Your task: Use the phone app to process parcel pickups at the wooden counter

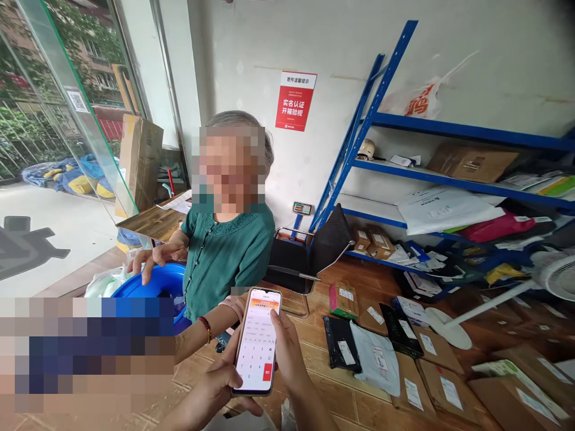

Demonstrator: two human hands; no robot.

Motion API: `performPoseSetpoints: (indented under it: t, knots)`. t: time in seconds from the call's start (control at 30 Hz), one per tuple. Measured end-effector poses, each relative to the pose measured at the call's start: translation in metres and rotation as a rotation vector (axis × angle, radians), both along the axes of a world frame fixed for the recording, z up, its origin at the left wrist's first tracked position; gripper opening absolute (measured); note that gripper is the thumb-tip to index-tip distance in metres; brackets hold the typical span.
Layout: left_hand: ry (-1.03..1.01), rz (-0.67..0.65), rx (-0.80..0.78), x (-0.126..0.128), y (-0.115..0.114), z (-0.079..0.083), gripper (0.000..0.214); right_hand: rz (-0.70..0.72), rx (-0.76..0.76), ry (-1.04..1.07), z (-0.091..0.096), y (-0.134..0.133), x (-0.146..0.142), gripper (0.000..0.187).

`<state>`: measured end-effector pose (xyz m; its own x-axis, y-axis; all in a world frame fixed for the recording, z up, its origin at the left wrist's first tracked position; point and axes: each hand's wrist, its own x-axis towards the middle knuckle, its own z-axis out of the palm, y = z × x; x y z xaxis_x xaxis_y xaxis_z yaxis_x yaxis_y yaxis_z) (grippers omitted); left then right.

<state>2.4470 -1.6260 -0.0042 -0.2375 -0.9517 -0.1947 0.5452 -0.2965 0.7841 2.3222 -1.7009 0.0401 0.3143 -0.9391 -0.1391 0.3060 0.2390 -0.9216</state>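
A smartphone (256, 344) is upright in front of me, its lit screen showing a number keypad with a red key at the lower right. My left hand (224, 376) is closed round its lower left side, the thumb at the bottom corner of the screen. Against the right edge lies my right hand (287, 344), its thumb by the upper part of the screen; its other fingers are mostly hidden behind the phone. Just left of the phone, another person's forearm (215, 329) with a beaded bracelet reaches in.
A person in a green shirt (229, 257) stands ahead beside a blue bin (148, 278). Parcels (377, 356) cover the floor at right, near a white fan (449, 329). Blue shelves (449, 129) and a black chair (330, 239) stand behind; a glass door (85, 114) is at left.
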Motion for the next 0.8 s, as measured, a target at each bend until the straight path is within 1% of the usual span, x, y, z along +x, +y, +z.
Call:
performPoseSetpoints:
  t: [0.1,0.2,0.3,0.4,0.5,0.67,0.8]
  knots:
    - [0.035,0.016,0.005,0.0,-0.001,-0.003,0.108,-0.023,-0.02,0.015,0.001,-0.002,0.001,0.059]
    - [0.076,0.028,0.006,-0.001,-0.003,0.001,0.107,-0.085,0.0,0.048,-0.002,-0.002,0.0,0.063]
    - [0.085,0.052,0.017,-0.002,-0.004,0.007,0.103,-0.123,0.0,0.07,-0.006,-0.003,0.001,0.059]
    - [0.076,0.082,0.028,-0.002,-0.004,0.008,0.093,-0.089,-0.012,0.032,-0.008,-0.004,0.002,0.055]
    - [0.068,0.104,0.034,-0.003,-0.004,0.006,0.09,-0.068,-0.03,0.016,-0.007,-0.005,0.002,0.052]
    - [0.063,0.105,0.054,-0.005,-0.004,0.008,0.08,-0.045,-0.049,0.02,-0.002,-0.004,0.001,0.053]
    - [0.011,0.09,0.033,-0.002,-0.005,0.008,0.084,0.005,-0.058,0.01,0.005,-0.007,0.002,0.049]
